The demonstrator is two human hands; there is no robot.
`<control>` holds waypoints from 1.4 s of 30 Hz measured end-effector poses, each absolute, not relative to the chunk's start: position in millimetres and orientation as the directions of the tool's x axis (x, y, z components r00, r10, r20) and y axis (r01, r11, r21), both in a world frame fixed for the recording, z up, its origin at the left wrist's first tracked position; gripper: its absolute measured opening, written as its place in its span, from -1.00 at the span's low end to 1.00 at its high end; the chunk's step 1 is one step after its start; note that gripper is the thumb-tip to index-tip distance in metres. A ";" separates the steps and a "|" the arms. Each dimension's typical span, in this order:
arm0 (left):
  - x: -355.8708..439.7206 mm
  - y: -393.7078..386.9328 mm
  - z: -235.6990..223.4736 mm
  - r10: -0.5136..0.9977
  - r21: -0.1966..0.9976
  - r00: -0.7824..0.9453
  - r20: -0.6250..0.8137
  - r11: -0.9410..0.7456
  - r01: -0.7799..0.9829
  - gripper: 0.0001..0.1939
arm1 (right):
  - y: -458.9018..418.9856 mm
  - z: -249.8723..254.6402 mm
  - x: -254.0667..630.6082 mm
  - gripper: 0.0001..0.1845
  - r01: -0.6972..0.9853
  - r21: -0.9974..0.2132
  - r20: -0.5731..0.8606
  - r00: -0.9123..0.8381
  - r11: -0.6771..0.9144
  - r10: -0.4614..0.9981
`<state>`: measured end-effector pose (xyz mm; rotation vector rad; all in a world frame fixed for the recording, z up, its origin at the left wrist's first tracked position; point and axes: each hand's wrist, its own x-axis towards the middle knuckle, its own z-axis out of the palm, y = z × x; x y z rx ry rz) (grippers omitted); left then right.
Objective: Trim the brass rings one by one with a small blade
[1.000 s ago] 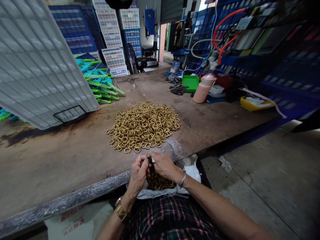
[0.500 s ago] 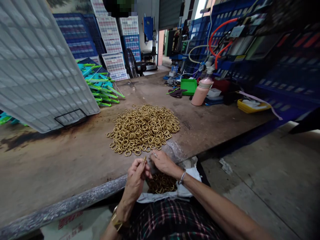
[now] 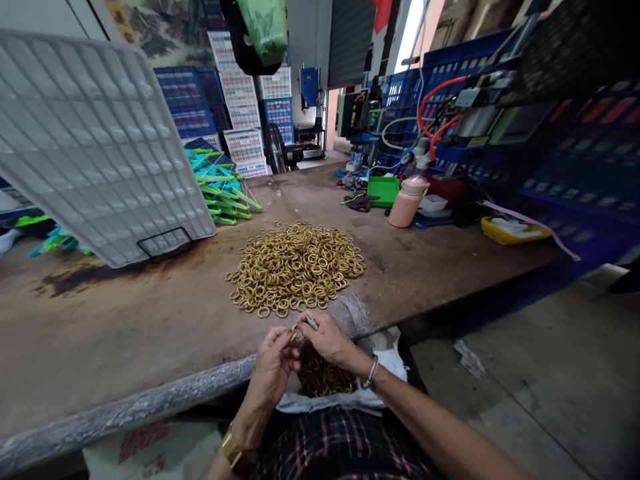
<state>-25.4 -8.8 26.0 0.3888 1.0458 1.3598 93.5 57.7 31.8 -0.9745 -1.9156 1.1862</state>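
Observation:
My left hand (image 3: 273, 367) is closed, with thumb and fingers pinching a brass ring (image 3: 297, 335). My right hand (image 3: 334, 343) grips a small slim metal tool (image 3: 312, 323), its kind too small to make out, with the fingertips right at the ring. Beyond both hands, a heap of brass rings (image 3: 300, 267) lies on the brown table (image 3: 165, 333). Below them, in my lap, an opened white sack (image 3: 393, 363) holds more rings, darker in the shade and partly hidden by my hands.
A grey ribbed plastic crate (image 3: 105, 147) stands tilted at the left, with green and turquoise hangers (image 3: 225, 190) behind it. A pink bottle (image 3: 406, 203), a green tray (image 3: 383, 191) and a yellow tray (image 3: 517, 230) sit at the right. The table's front edge (image 3: 150, 393) has a wrapped border.
The camera view has tilted up slightly. My hands have come closer together, the right fingertips now at the ring in my left hand, which shows more of its round face.

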 end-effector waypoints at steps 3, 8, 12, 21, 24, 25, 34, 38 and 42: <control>-26.0 -13.7 30.2 0.923 0.750 -0.069 -0.379 0.262 -0.607 -0.71 | 55.2 31.6 91.5 -0.83 0.261 -0.889 0.196 -0.526 0.376 0.828; -25.6 -13.6 29.3 0.922 0.761 -0.074 -0.380 0.266 -0.592 -0.69 | 55.0 32.2 87.1 -0.82 0.231 -0.913 0.165 -0.545 0.337 0.822; -23.1 -9.2 23.5 0.921 0.754 -0.120 -0.371 0.224 -0.617 -0.67 | 56.5 28.1 87.9 -0.84 0.159 -0.965 0.099 -0.520 0.210 0.849; -14.2 -2.5 14.9 0.920 0.803 -0.193 -0.341 0.178 -0.569 -0.68 | 53.9 17.2 93.1 -0.82 0.199 -0.971 0.020 -0.487 0.133 0.873; -14.5 -1.9 15.8 0.919 0.785 -0.159 -0.361 0.208 -0.583 -0.70 | 57.0 16.0 94.3 -0.83 0.264 -0.934 0.085 -0.491 0.241 0.867; -15.0 -1.7 16.5 0.917 0.772 -0.148 -0.370 0.215 -0.598 -0.69 | 58.4 15.4 95.0 -0.84 0.291 -0.909 0.123 -0.499 0.299 0.858; -19.8 0.0 18.7 0.899 0.740 -0.065 -0.433 0.313 -0.596 -0.71 | 65.4 17.3 106.5 -0.78 0.444 -0.598 0.235 -0.699 0.667 0.676; -20.7 0.4 16.8 0.901 0.773 -0.098 -0.422 0.301 -0.558 -0.72 | 67.2 21.4 104.0 -0.83 0.358 -0.794 0.166 -0.650 0.491 0.742; -19.4 -1.5 13.9 0.916 0.849 -0.134 -0.378 0.285 -0.445 -0.72 | 69.6 24.8 99.7 -0.77 0.324 -0.916 0.008 -0.575 0.237 0.818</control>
